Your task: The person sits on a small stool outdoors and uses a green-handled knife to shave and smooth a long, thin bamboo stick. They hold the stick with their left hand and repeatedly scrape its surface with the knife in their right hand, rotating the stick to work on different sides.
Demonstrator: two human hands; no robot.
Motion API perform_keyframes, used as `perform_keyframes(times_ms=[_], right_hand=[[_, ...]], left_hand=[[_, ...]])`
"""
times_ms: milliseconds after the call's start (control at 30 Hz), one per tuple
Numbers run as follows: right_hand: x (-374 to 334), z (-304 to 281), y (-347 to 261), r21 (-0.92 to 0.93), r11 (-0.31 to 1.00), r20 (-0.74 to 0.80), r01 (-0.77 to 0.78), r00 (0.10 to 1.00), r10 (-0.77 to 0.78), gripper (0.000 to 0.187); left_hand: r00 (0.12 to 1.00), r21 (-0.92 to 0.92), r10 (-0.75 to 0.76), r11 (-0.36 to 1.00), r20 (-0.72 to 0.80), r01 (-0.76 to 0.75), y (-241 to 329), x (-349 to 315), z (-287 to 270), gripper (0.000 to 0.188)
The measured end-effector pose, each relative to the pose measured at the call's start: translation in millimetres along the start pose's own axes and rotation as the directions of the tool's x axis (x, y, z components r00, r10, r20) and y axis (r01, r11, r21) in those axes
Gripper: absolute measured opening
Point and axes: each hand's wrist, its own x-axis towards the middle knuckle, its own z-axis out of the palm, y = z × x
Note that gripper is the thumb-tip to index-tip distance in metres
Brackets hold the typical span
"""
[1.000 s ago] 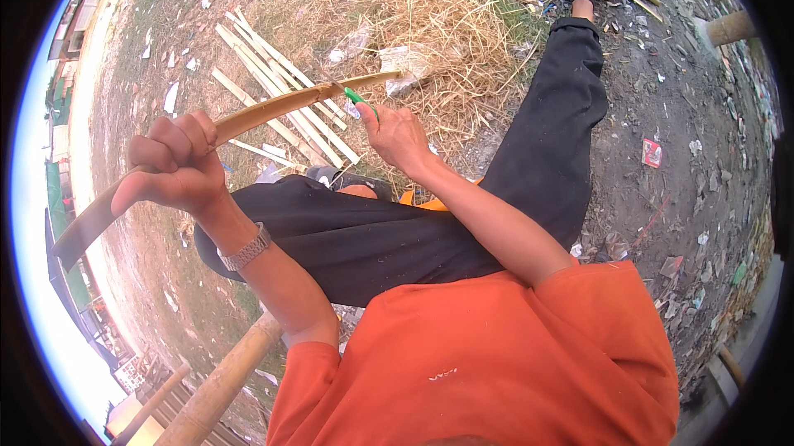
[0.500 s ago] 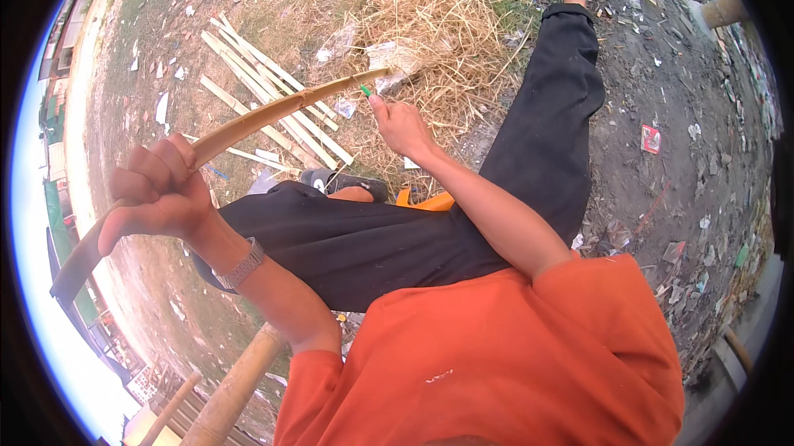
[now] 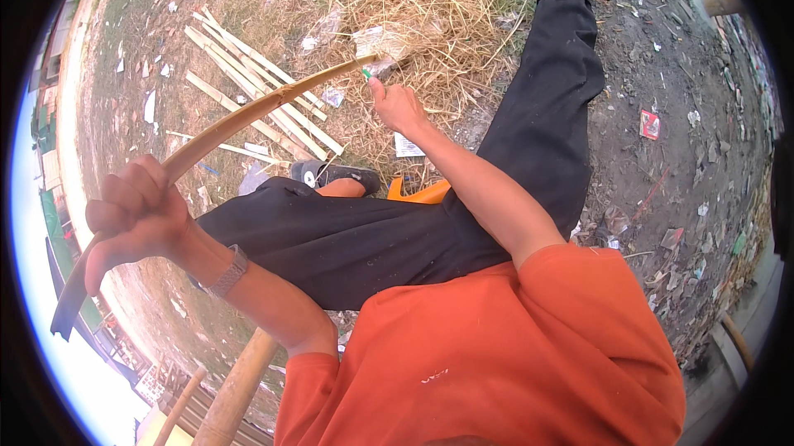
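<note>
Gripping a long, bent bamboo strip point(image 3: 248, 113) in the left hand point(image 3: 136, 210), with fingers curled firmly around it. Clasping a mostly hidden green tool point(image 3: 366, 74) in the right hand point(image 3: 399, 107), with thumb pressed against it; cannot tell the exact grip of the other fingers. Wearing an orange shirt point(image 3: 488, 338) with small white print point(image 3: 432, 376), too blurred to read. Lying on the ground at right: a red-and-white wrapper point(image 3: 650, 125), likewise unreadable. Compared with one second ago, holding the strip lower and further left, with the tool beside its far tip, near the straw point(image 3: 438, 20), instead of well short of it.
</note>
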Motion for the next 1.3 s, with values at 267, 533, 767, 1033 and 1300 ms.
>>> perform_keyframes(times_ms=[267,533,767,1033,1300], right_hand=[[10.8,-6.9,46.3,0.043,0.997,-0.026,-0.061,0.998,0.062,0.072],[8.5,1.8,0.8,0.008,0.986,-0.083,0.164,0.983,-0.163,0.073],[-1.1,8.6,-2.9,0.055,0.99,-0.092,0.127,0.988,-0.121,0.071],[27.5,11.4,64.4,-0.089,0.993,-0.271,-0.082,0.961,0.055,0.072],[4.2,1.5,-4.1,0.041,0.993,-0.051,0.11,0.993,-0.108,0.074]], left_hand=[[0.997,0.081,0.018,0.997,-0.076,-0.012,2.9,-2.7,7.8,0.071],[0.978,0.244,0.076,0.969,-0.194,-0.027,1.5,2.1,11.1,0.071],[0.979,0.323,0.103,0.945,-0.178,-0.041,2.9,3.4,13.1,0.073],[0.999,0.078,0.04,0.996,-0.021,-0.039,-3.2,4.3,7.9,0.071],[0.998,0.086,0.032,0.996,-0.046,-0.028,5.5,-0.6,1.5,0.07]])
